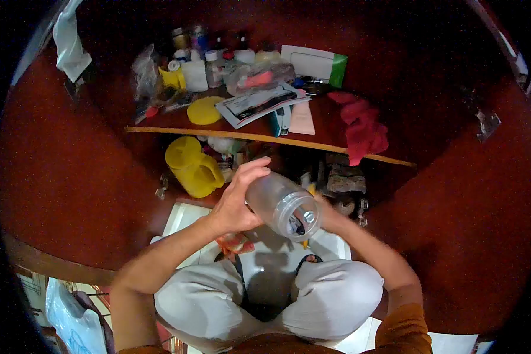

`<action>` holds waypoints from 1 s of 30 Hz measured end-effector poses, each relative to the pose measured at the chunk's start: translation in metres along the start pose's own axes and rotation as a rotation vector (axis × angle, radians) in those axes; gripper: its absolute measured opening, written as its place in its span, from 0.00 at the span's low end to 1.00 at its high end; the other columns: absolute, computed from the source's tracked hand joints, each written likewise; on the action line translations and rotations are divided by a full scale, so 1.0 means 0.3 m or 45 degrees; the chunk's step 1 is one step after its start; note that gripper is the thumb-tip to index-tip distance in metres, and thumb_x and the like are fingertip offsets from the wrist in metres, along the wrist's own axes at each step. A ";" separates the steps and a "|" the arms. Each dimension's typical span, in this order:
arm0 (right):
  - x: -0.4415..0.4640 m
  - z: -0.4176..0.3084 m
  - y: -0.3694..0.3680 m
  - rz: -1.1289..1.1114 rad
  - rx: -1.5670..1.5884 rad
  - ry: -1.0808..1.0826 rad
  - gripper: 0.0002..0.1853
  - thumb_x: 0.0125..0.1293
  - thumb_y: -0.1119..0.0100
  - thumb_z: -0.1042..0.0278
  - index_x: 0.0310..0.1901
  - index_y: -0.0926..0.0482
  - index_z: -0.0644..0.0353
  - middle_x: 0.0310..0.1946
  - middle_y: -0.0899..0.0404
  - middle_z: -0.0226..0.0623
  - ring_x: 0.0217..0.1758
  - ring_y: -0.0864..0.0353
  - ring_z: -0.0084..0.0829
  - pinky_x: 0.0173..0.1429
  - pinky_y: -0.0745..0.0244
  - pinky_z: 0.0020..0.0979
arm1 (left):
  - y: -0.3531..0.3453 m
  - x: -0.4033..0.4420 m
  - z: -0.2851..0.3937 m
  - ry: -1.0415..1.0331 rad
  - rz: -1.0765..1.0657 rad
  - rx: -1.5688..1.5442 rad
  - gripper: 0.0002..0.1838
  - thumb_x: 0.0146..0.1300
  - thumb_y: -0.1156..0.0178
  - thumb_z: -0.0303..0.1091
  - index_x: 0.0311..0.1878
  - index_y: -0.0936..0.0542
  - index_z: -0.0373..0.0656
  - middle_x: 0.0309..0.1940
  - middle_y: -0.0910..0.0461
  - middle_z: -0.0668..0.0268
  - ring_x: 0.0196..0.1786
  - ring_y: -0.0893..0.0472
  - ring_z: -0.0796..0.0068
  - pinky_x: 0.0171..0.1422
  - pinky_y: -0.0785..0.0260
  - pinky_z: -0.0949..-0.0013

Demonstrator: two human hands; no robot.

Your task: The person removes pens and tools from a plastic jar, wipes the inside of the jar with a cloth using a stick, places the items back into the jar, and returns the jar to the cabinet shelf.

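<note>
A clear plastic jar [269, 199] is tilted in front of me, its open mouth turned toward me and down to the right. My left hand [240, 197] is closed around its left side. Inside the jar near the mouth lie a few small dark and shiny items, too small to name. My right hand [331, 217] is just right of the jar's mouth and partly behind it; its fingers are hidden. Something thin and yellow-orange shows beside that hand. Below the jar, an orange-red packet [237, 242] lies on the white floor.
Ahead, a cabinet shelf [265, 137] holds several bottles, a plastic bag [259, 78], a yellow round lid [205, 110], a printed packet [262, 104] and a red cloth [360, 125]. A yellow jug [194, 167] lies on the lower level. Open cabinet doors [65, 177] flank both sides.
</note>
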State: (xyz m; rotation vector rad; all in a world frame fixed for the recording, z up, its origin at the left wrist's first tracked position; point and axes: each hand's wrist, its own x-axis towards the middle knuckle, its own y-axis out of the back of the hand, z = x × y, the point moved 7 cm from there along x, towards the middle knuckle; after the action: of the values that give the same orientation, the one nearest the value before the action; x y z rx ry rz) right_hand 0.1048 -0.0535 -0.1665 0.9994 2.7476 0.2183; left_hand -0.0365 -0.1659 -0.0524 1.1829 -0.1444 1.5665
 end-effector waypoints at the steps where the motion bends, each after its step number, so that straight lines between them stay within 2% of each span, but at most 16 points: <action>1: 0.036 0.171 -0.038 -0.032 0.005 -0.110 0.19 0.70 0.51 0.50 0.31 0.24 0.58 0.20 0.28 0.27 0.21 0.31 0.20 0.26 0.36 0.24 | -0.001 -0.015 -0.007 0.014 -0.025 -0.017 0.47 0.37 0.22 0.32 0.62 0.37 0.45 0.63 0.35 0.49 0.63 0.32 0.50 0.65 0.36 0.57; 4: 0.073 0.617 -0.120 -0.108 0.133 -0.409 0.16 0.67 0.46 0.53 0.35 0.23 0.60 0.25 0.25 0.30 0.26 0.28 0.23 0.31 0.33 0.26 | -0.028 -0.093 -0.055 0.195 -0.212 -0.039 0.45 0.40 0.24 0.31 0.62 0.37 0.44 0.60 0.33 0.49 0.62 0.31 0.53 0.65 0.36 0.58; 7: 0.041 0.881 -0.183 -0.153 0.350 -0.647 0.15 0.64 0.42 0.57 0.39 0.22 0.62 0.30 0.22 0.34 0.32 0.25 0.26 0.37 0.30 0.28 | -0.080 -0.238 -0.140 0.774 -0.484 -0.156 0.43 0.43 0.26 0.32 0.63 0.38 0.43 0.58 0.32 0.50 0.62 0.30 0.57 0.67 0.38 0.58; 8: 0.030 0.942 -0.198 -0.159 0.409 -0.707 0.15 0.63 0.40 0.58 0.41 0.22 0.63 0.31 0.21 0.35 0.34 0.24 0.27 0.39 0.29 0.29 | -0.097 -0.310 -0.189 0.925 -0.535 -0.155 0.48 0.40 0.23 0.37 0.64 0.40 0.43 0.60 0.34 0.53 0.63 0.32 0.63 0.67 0.38 0.63; 10: 0.018 1.049 -0.230 -0.168 0.492 -0.797 0.16 0.61 0.37 0.61 0.43 0.21 0.65 0.35 0.20 0.37 0.37 0.22 0.29 0.43 0.27 0.31 | -0.110 -0.405 -0.227 1.280 -0.576 -0.305 0.47 0.40 0.24 0.35 0.64 0.40 0.42 0.58 0.32 0.53 0.62 0.31 0.63 0.66 0.37 0.62; 13: 0.043 1.199 -0.263 -0.161 0.262 -0.820 0.18 0.58 0.34 0.64 0.45 0.21 0.68 0.37 0.18 0.41 0.41 0.20 0.32 0.47 0.25 0.32 | -0.115 -0.492 -0.265 1.336 -0.567 -0.253 0.43 0.41 0.28 0.35 0.62 0.38 0.40 0.51 0.27 0.54 0.53 0.25 0.64 0.53 0.31 0.63; 15: 0.073 1.286 -0.275 -0.155 -0.050 -0.787 0.19 0.56 0.33 0.65 0.44 0.22 0.72 0.35 0.18 0.43 0.40 0.19 0.35 0.46 0.25 0.33 | -0.108 -0.489 -0.248 1.189 -0.591 -0.084 0.40 0.43 0.29 0.35 0.61 0.37 0.40 0.49 0.26 0.54 0.44 0.21 0.65 0.34 0.24 0.66; 16: 0.061 1.127 -0.230 -0.037 -0.525 -0.725 0.21 0.57 0.34 0.64 0.47 0.23 0.72 0.39 0.19 0.44 0.42 0.20 0.34 0.46 0.25 0.33 | -0.114 -0.517 -0.251 1.208 -0.588 -0.094 0.41 0.43 0.29 0.37 0.60 0.37 0.40 0.49 0.26 0.53 0.46 0.21 0.63 0.39 0.24 0.63; 17: 0.079 1.123 -0.217 0.225 -0.566 -0.383 0.24 0.57 0.34 0.63 0.52 0.26 0.69 0.45 0.21 0.43 0.46 0.22 0.31 0.49 0.25 0.31 | -0.127 -0.553 -0.258 1.224 -0.587 -0.103 0.41 0.42 0.28 0.38 0.60 0.37 0.40 0.49 0.26 0.52 0.48 0.22 0.61 0.44 0.25 0.61; 18: 0.126 1.148 -0.234 0.147 -0.161 -0.358 0.26 0.62 0.39 0.57 0.57 0.28 0.64 0.50 0.23 0.41 0.50 0.23 0.31 0.53 0.26 0.32 | -0.134 -0.576 -0.259 1.236 -0.586 -0.110 0.41 0.42 0.28 0.39 0.60 0.36 0.40 0.49 0.26 0.51 0.50 0.22 0.59 0.48 0.26 0.58; 20: 0.049 0.654 -0.249 -0.016 0.913 -0.611 0.23 0.65 0.45 0.52 0.55 0.25 0.59 0.49 0.22 0.38 0.48 0.22 0.32 0.53 0.26 0.35 | -0.140 -0.570 -0.238 1.247 -0.677 0.009 0.43 0.40 0.28 0.39 0.61 0.36 0.40 0.50 0.26 0.50 0.54 0.24 0.55 0.57 0.31 0.59; 21: 0.044 0.565 -0.263 -0.075 0.960 -0.634 0.22 0.66 0.46 0.51 0.54 0.25 0.58 0.48 0.21 0.38 0.48 0.21 0.33 0.52 0.26 0.35 | -0.142 -0.552 -0.222 1.245 -0.720 0.069 0.43 0.39 0.27 0.39 0.61 0.35 0.40 0.50 0.26 0.50 0.56 0.26 0.53 0.62 0.33 0.59; 23: 0.034 0.445 -0.301 -0.199 1.050 -0.678 0.21 0.67 0.49 0.49 0.52 0.23 0.56 0.47 0.21 0.37 0.47 0.21 0.33 0.51 0.26 0.36 | -0.129 -0.481 -0.162 1.183 -0.836 0.346 0.42 0.40 0.28 0.39 0.61 0.35 0.41 0.49 0.26 0.50 0.55 0.26 0.51 0.60 0.32 0.57; 24: 0.029 0.454 -0.328 -0.188 1.113 -0.727 0.23 0.66 0.50 0.48 0.53 0.24 0.57 0.47 0.21 0.39 0.48 0.22 0.37 0.53 0.27 0.40 | -0.122 -0.447 -0.134 1.148 -0.890 0.487 0.41 0.40 0.28 0.39 0.61 0.34 0.41 0.49 0.26 0.50 0.55 0.26 0.50 0.60 0.32 0.56; 26: 0.020 0.479 -0.378 -0.168 1.241 -0.824 0.26 0.65 0.51 0.46 0.54 0.25 0.59 0.48 0.22 0.42 0.48 0.24 0.44 0.56 0.30 0.48 | -0.131 -0.382 -0.075 0.952 -0.947 0.653 0.39 0.41 0.30 0.37 0.60 0.33 0.43 0.47 0.26 0.53 0.54 0.26 0.50 0.58 0.32 0.54; 30: -0.066 0.323 -0.383 -0.131 1.267 -0.840 0.27 0.67 0.58 0.46 0.56 0.26 0.60 0.52 0.23 0.45 0.52 0.24 0.47 0.58 0.31 0.50 | -0.186 -0.317 0.004 0.342 -0.966 1.041 0.34 0.42 0.33 0.35 0.57 0.29 0.45 0.45 0.28 0.58 0.51 0.27 0.55 0.56 0.34 0.54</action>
State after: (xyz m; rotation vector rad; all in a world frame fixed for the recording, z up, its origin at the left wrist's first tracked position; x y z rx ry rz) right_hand 0.0725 -0.1469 -0.2813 0.8481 2.1793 -1.3426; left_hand -0.0023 -0.2094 -0.1478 1.3739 1.0922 1.0685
